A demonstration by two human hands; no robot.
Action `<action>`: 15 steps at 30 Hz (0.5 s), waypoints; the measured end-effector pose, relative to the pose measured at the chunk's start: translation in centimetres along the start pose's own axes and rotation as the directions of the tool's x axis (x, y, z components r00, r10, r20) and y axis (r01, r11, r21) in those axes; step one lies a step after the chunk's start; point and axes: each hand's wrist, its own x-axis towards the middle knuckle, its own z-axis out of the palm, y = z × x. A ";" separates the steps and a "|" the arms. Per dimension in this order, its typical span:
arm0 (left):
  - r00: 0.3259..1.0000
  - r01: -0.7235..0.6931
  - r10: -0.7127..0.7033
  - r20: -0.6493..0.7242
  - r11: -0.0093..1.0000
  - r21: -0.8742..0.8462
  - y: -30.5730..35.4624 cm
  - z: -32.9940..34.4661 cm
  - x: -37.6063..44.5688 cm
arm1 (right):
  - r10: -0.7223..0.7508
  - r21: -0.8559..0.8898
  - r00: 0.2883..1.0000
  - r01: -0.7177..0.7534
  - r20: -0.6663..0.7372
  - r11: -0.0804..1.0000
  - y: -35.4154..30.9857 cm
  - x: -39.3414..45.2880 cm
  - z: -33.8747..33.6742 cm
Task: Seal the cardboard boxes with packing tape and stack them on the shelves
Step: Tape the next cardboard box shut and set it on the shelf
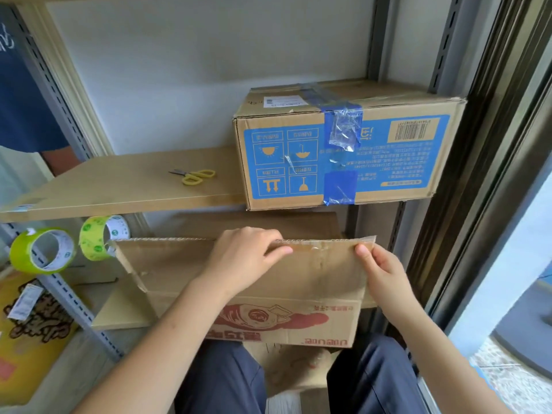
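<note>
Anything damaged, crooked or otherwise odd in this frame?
Yes. The blue-printed box on the shelf sits upside down, its print inverted, with wrinkled clear tape peeling off its blue tape. It also overhangs the shelf's front edge. The open flap of the box that both hands hold has a torn, ragged left edge.

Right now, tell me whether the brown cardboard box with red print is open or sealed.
Open: both hands, left hand and right hand, hold its flap raised.
</note>
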 end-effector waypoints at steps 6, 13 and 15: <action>0.997 0.046 -0.041 0.064 0.996 -0.072 -0.4 0.0 -0.2 | 0.019 -0.116 1.000 -0.018 0.011 0.993 -1.1 -0.4 -2.1; 0.992 0.066 -0.050 0.116 0.989 -0.134 -0.7 1.7 0.5 | 0.010 -0.304 0.987 -0.060 -0.161 0.951 -1.4 1.6 -1.6; 0.986 0.103 -0.073 0.150 0.973 -0.208 -0.6 3.3 0.3 | 0.001 -0.422 0.987 -0.070 -0.161 0.904 -0.9 1.9 -1.5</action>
